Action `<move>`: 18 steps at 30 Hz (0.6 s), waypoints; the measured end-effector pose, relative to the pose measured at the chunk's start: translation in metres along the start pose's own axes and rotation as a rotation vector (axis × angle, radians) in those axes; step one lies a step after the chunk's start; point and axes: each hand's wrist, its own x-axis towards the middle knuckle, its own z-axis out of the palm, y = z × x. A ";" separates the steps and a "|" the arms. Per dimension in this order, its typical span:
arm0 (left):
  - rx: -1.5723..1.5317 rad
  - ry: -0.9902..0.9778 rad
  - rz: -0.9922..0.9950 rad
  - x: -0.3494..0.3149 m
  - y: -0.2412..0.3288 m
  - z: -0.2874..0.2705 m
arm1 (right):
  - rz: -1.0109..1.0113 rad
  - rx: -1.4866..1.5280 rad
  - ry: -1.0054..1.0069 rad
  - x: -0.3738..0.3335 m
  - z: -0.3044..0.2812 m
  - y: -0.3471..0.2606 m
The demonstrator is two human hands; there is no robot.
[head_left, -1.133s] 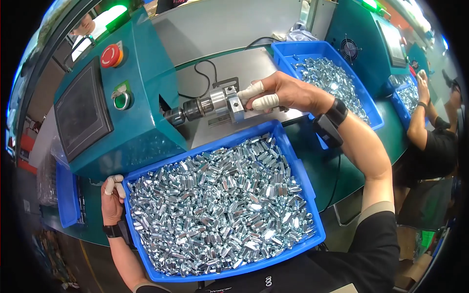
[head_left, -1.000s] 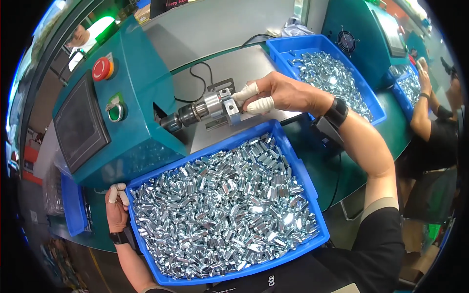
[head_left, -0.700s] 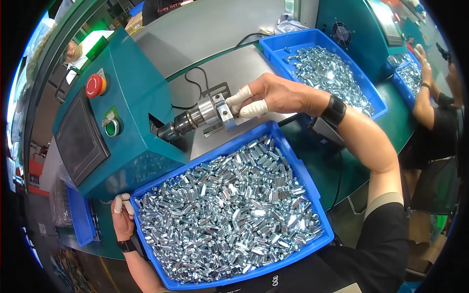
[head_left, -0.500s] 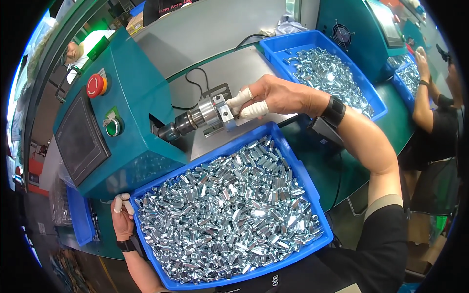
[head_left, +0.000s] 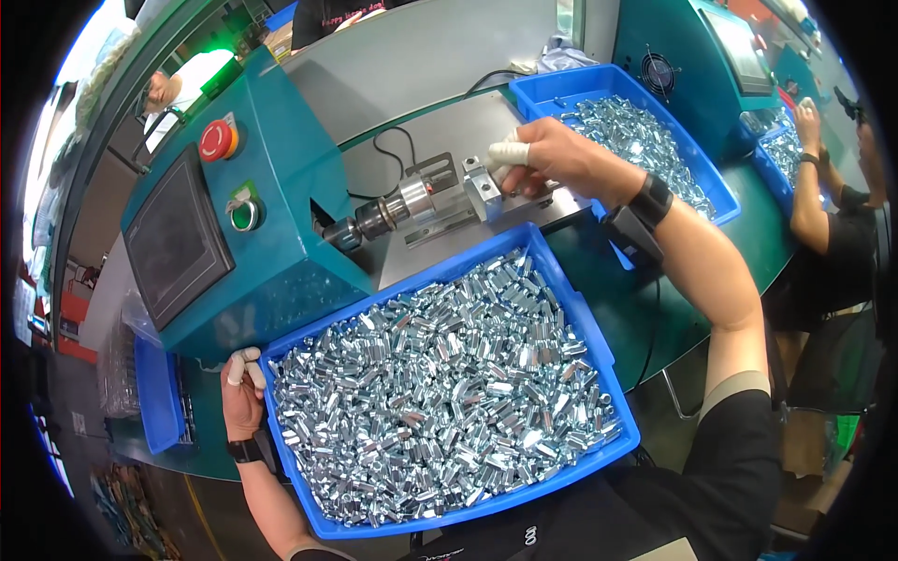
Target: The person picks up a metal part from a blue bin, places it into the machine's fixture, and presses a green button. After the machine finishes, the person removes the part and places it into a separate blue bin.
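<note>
My right hand [head_left: 561, 161], its thumb and fingertips in white finger cots, is closed at the right side of a metal sliding block [head_left: 482, 192]. Whatever lies between the fingertips is largely hidden. Left of the block, with a gap between them, a round metal spindle with a collar [head_left: 398, 208] sticks out of the green machine [head_left: 271, 201]. My left hand [head_left: 243, 397], also wearing finger cots, curls its fingers against the left corner of a blue tray [head_left: 603, 360]. Shiny hexagonal metal coupling nuts [head_left: 440, 393] fill this tray.
Another blue tray of metal parts [head_left: 645, 154] stands behind my right arm. A red emergency button [head_left: 219, 140], a green button [head_left: 245, 216] and a dark screen [head_left: 178, 238] are on the machine. A second machine [head_left: 692, 75] and a co-worker's hands [head_left: 807, 126] are at far right.
My right hand has moved rightward with the sliding block, opening a gap between block and spindle. My left hand stays at the tray corner. The whole view has shifted slightly.
</note>
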 end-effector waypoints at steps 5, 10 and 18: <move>0.061 -0.012 0.004 -0.002 0.009 0.007 | -0.157 -0.389 0.204 -0.006 0.027 -0.024; 0.057 -0.021 0.006 0.001 0.007 0.005 | -0.443 -1.008 0.358 0.003 0.048 -0.030; 0.052 -0.028 0.007 -0.002 0.005 0.006 | -0.442 -1.112 0.486 -0.015 0.026 -0.034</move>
